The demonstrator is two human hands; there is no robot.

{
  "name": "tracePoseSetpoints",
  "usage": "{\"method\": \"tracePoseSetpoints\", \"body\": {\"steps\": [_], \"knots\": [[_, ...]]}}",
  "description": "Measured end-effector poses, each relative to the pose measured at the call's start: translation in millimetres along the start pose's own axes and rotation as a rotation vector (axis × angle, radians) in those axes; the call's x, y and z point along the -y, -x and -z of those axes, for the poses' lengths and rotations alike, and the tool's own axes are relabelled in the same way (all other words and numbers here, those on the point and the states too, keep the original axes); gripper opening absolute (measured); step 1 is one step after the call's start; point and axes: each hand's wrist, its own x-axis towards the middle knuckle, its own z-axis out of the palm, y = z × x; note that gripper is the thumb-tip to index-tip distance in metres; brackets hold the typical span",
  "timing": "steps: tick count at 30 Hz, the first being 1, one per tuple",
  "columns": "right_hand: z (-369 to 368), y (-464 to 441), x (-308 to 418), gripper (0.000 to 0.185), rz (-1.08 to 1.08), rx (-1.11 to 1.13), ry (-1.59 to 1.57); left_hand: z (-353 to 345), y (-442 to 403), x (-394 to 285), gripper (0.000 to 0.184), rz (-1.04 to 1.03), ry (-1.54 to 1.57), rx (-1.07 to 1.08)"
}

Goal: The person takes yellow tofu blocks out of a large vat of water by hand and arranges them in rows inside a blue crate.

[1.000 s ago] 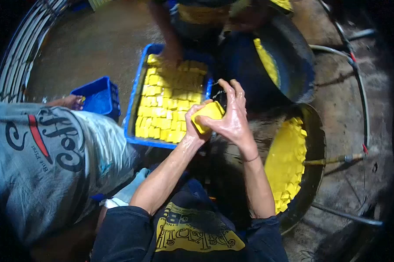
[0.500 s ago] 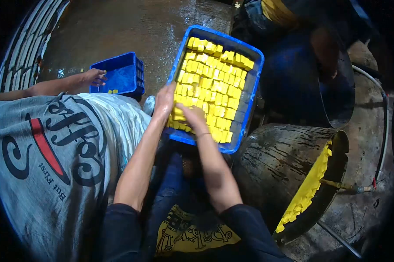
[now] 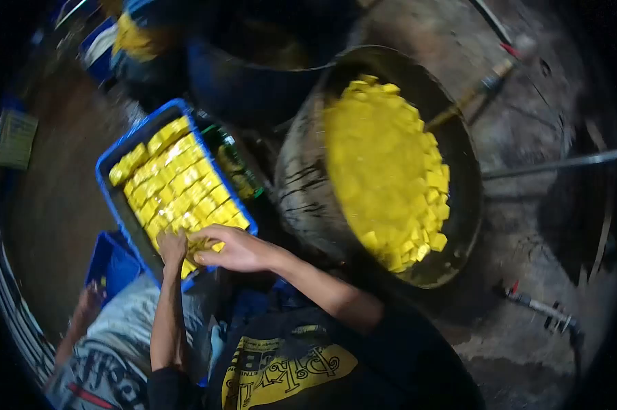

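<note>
My left hand is over the near end of a blue crate, its fingers bent down against yellow blocks packed in rows. Beside it, my right hand reaches in from the right with its fingers and thumb curved around the blocks at that same end. Blur and the hands themselves hide whether a block is held in either one.
A large round vat full of yellow blocks in liquid stands at the right. A dark drum is behind it. At the lower left are a smaller blue crate and a co-worker's hand. Pipes lie at the right.
The view has swung right, so the crate now appears further left and the vat fully. One second ago my hands held a yellow block above the crate; now they are down at its near end.
</note>
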Motion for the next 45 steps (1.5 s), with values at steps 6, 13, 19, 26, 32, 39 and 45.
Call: {"method": "tracePoseSetpoints", "body": {"steps": [6,13,19,26,32,39,45], "knots": [[191,193,57,0.035,0.006,-0.816,0.209,239,21,-320,0.025,-0.803,0.836,-0.600],[258,276,-148,0.038,-0.485,-0.104,1.316,130,21,-504,0.019,-0.883,-0.409,0.504],[261,285,-220,0.030,-0.333,-0.234,1.200,-27,-20,-459,0.015,-1.206,-0.836,-0.223],[395,315,-144,0.022,-0.528,-0.495,-0.073,95,-27,-529,0.026,-0.719,-0.094,0.409],[439,275,-116,0.036,-0.578,-0.374,-0.011,62,-51,-595,0.016,-0.627,0.240,0.222],[412,257,-172,0.050,-0.326,-0.574,0.552,33,-64,-609,0.021,-0.463,0.364,0.053],[464,278,-133,0.038,-0.387,-0.758,-0.253,-2,-56,-614,0.026,-0.498,0.480,0.081]]}}
